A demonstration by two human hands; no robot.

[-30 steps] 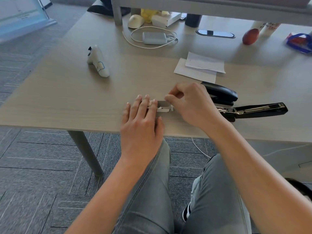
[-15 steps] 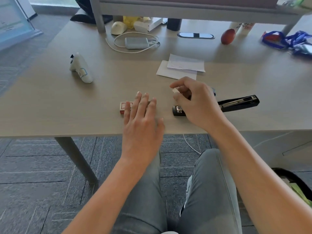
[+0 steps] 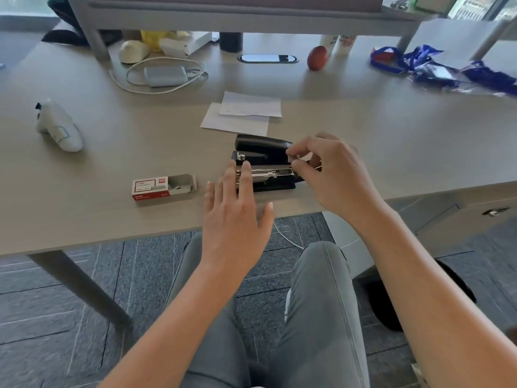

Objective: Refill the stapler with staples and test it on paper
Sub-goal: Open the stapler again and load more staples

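An open black stapler (image 3: pixel 275 180) lies near the desk's front edge, its metal staple channel (image 3: pixel 270 172) exposed. A second black stapler (image 3: pixel 263 149) sits just behind it. My right hand (image 3: pixel 330 175) pinches a small strip of staples (image 3: pixel 293 158) over the right end of the channel. My left hand (image 3: pixel 237 214), fingers spread and holding nothing, rests its fingertips on the channel's left end. The red and white staple box (image 3: pixel 163 187) lies open to the left. Two sheets of white paper (image 3: pixel 240 114) lie behind the staplers.
A white controller (image 3: pixel 57 128) lies at the left. Further back are a grey charger with a coiled cable (image 3: pixel 165 75), a red round object (image 3: pixel 317 57), a cable port (image 3: pixel 267 58) and blue lanyards (image 3: pixel 436 68). A raised shelf (image 3: pixel 223 18) spans the back.
My right hand drew a staple strip from the box and carried it right, over the open stapler. My left hand let go of the box and moved onto the stapler's left end.
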